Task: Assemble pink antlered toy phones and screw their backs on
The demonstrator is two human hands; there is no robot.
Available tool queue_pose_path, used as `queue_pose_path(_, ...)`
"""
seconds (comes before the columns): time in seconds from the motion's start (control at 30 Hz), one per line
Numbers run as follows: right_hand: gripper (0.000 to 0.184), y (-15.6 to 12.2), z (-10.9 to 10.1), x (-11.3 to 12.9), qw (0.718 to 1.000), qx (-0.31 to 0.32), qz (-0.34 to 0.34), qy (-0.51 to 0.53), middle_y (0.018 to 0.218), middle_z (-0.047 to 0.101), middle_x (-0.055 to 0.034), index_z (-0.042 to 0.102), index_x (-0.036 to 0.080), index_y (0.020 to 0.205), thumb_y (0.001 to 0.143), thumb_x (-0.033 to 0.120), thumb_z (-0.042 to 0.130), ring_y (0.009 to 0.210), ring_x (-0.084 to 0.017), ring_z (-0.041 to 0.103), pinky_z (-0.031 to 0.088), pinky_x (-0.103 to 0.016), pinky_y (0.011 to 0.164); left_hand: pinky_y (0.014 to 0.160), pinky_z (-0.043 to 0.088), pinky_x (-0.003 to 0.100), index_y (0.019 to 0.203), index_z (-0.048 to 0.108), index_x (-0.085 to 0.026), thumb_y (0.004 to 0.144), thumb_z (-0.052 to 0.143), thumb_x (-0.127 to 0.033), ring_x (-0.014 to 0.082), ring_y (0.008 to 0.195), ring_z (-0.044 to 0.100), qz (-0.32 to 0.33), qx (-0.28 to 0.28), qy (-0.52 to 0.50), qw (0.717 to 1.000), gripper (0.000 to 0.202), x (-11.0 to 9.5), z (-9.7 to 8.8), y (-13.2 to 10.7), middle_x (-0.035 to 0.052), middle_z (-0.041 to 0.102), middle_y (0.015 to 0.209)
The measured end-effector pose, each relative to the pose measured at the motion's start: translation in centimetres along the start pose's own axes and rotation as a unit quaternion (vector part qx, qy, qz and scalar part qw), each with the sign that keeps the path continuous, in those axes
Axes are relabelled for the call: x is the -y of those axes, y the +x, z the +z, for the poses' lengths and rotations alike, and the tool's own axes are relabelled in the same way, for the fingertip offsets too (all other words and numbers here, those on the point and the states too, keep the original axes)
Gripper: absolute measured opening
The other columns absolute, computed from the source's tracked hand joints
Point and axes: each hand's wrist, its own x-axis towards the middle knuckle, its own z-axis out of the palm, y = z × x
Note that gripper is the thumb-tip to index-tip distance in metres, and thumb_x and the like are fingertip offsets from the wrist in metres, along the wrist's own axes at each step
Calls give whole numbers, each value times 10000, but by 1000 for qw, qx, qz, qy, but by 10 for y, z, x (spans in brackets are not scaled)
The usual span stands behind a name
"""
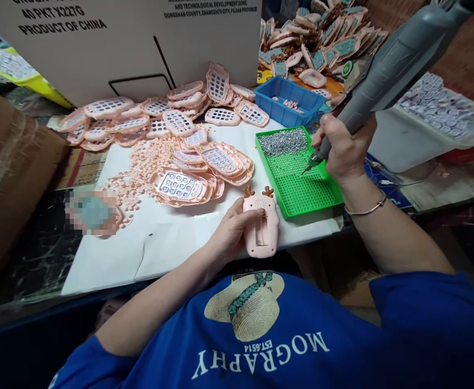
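Note:
My left hand (231,229) is closed around a pink toy phone (264,232) with brown antlers, its back facing up and an open battery compartment showing. The thumb lies across the upper back of the toy. In my right hand (348,146) is a grey electric screwdriver (394,70), tilted with its tip down to the left. That tip hangs over a green screw tray (285,200), a perforated plate with silver screws (283,141) heaped at its far end. Whether a screw sits on the tip is too small to tell.
Pink phone shells with keypads (180,183) lie stacked left of the tray, beside loose small pink parts (140,167). Behind stand a blue bin (289,89) and a large white carton (140,48). A translucent tub (399,135) stands right; more shells (334,38) are heaped behind.

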Motion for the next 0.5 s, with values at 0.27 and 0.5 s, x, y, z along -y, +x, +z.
queue_pose_path(0.27,401,-1,-2,-9,1000,12,6,6,799,619,3,550,399,1075,818,699,623,620,-195,492,400,-411,628,706,531,282,1016,564,-158,691,782,-193,150,707,668,-4,-3,1,1000,392,0,-1,0,39,706,879)
queue_pose_path(0.5,480,3,-5,12,991,82,50,91,889,666,-7,563,406,1116,765,716,670,837,-280,619,478,-461,698,745,531,298,1013,554,-163,674,802,-184,153,737,668,5,18,-7,1000,421,2,-3,1,31,706,900)
